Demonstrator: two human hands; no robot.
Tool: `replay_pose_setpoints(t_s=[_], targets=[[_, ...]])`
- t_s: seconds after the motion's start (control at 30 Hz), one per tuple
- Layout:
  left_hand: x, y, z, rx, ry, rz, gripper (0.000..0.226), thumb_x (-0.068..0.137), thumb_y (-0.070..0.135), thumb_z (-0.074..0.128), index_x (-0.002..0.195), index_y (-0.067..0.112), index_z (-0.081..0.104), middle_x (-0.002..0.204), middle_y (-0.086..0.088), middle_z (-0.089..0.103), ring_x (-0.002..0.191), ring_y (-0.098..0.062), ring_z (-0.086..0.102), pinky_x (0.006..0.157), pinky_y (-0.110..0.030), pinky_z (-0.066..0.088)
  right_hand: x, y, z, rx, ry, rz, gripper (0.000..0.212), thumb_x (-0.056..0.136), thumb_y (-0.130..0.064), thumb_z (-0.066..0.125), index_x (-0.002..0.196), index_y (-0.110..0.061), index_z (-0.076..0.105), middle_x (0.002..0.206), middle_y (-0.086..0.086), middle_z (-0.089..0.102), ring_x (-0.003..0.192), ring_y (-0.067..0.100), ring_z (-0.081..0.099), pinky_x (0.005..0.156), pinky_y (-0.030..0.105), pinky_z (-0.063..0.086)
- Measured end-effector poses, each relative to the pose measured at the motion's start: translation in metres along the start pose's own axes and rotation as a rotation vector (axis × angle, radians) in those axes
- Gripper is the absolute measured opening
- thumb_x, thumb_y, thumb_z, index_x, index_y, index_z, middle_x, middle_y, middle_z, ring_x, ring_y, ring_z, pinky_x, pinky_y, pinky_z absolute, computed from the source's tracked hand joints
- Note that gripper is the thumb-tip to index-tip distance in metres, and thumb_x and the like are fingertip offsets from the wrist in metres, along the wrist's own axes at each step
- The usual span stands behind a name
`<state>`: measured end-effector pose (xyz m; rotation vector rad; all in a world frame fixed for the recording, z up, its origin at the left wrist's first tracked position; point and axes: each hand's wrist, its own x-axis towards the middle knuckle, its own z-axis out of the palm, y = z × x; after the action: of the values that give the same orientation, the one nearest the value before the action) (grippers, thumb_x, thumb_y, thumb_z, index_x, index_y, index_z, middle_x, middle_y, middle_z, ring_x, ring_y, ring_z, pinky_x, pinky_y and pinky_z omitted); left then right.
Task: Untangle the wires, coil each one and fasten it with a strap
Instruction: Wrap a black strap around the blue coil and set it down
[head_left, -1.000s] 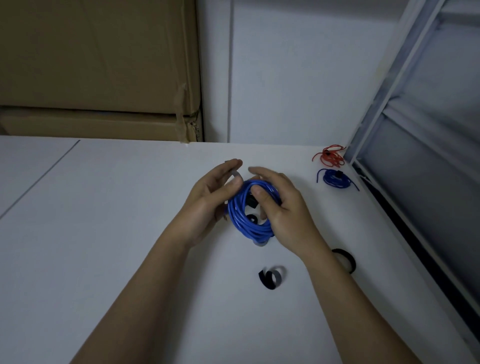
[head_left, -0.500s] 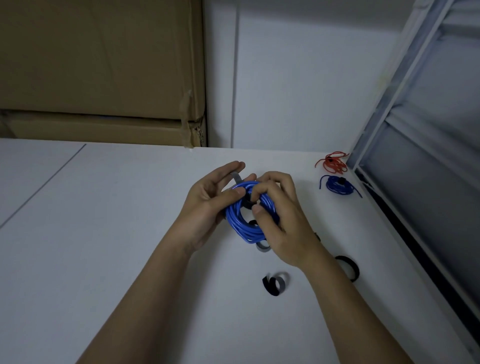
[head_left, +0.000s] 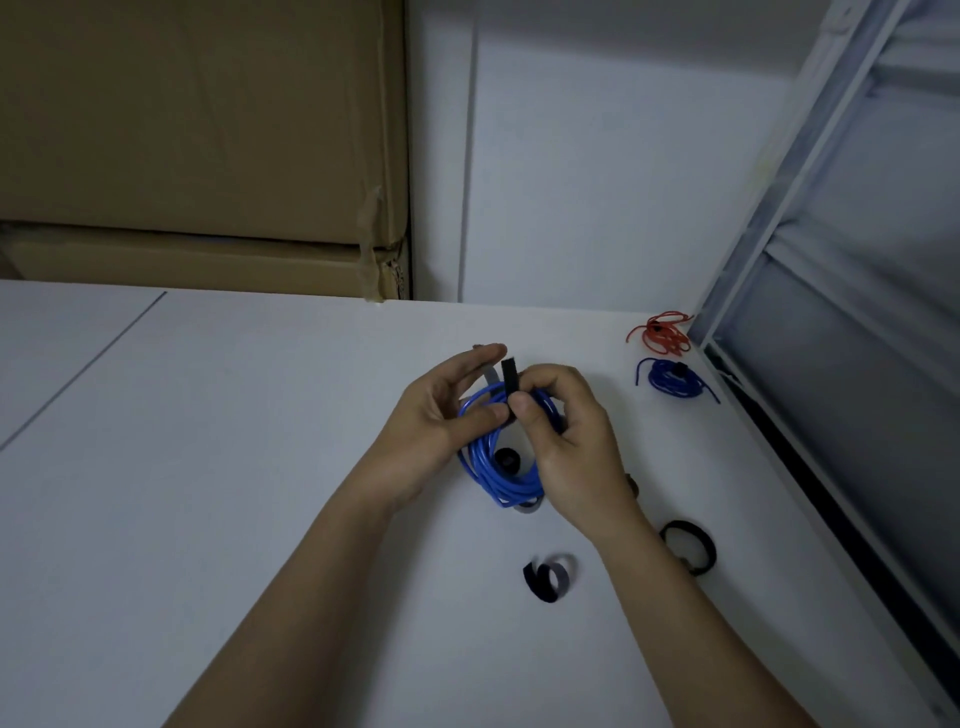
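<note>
Head view, looking down on a white table (head_left: 218, 467): a person holds a coil of blue wire (head_left: 501, 457) between both hands just above the tabletop. The left hand (head_left: 441, 415) cradles the coil from its outer side, thumb laid across the strands and fingers extended behind them. The right hand (head_left: 566, 441) curls around the coil's opposite side, its thumb and fingers pinching a black strap (head_left: 510, 382) against the top of the loops; the strap's free end stands upright between the two hands, a grey face showing just beside it. A second black strap wrap (head_left: 506, 460) shows through the coil's centre, below the thumbs. Toward the wearer from the right wrist lie two loose straps: a curled black-and-grey strap (head_left: 548, 577) and, just outside the forearm, a black strap loop (head_left: 688, 545). Well beyond the right hand, near the table's far corner, sit a bundled dark blue wire (head_left: 672, 379) and, behind it, a bundled red wire (head_left: 662, 335), each with a dark band at the middle. Stacked cardboard boxes (head_left: 197, 145) stand beyond the left hand, against the wall.
</note>
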<state>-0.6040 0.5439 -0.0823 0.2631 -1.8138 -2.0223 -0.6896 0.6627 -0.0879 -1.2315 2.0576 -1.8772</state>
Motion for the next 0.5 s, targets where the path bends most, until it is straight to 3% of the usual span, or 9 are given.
replay_pose_setpoints(t_s=[0.17, 0.33, 0.5], targets=[[-0.0018, 0.0045, -0.0014, 0.010, -0.032, -0.011, 0.052, 0.086, -0.004, 0.062, 0.134, 0.016, 0.052, 0.133, 0.004, 0.057, 0.113, -0.021, 0.063, 0.100, -0.033, 0.048, -0.0029, -0.0009, 0.0023, 0.024, 0.048, -0.018, 0.009, 0.087, -0.019, 0.056, 0.086, -0.028, 0.056, 0.091, -0.002, 0.061, 0.088, 0.011, 0.058, 0.080, 0.021, 0.046], [-0.0001, 0.0034, -0.0012, -0.050, -0.062, -0.006, 0.055, 0.081, 0.006, 0.066, 0.134, 0.015, 0.052, 0.132, -0.011, 0.057, 0.110, -0.026, 0.064, 0.095, -0.031, 0.051, -0.0026, -0.0005, 0.0025, -0.022, 0.108, -0.093, 0.005, 0.090, -0.022, 0.055, 0.089, -0.028, 0.054, 0.091, -0.004, 0.059, 0.089, 0.016, 0.057, 0.080, 0.027, 0.046], [0.0014, 0.0007, -0.0030, -0.047, -0.052, 0.019, 0.057, 0.079, 0.010, 0.066, 0.134, 0.017, 0.052, 0.137, -0.012, 0.054, 0.123, -0.027, 0.055, 0.101, -0.036, 0.047, -0.0045, -0.0022, 0.0063, -0.083, 0.166, -0.124, 0.009, 0.089, -0.033, 0.051, 0.098, -0.037, 0.051, 0.095, -0.012, 0.059, 0.096, 0.014, 0.056, 0.084, 0.024, 0.045]])
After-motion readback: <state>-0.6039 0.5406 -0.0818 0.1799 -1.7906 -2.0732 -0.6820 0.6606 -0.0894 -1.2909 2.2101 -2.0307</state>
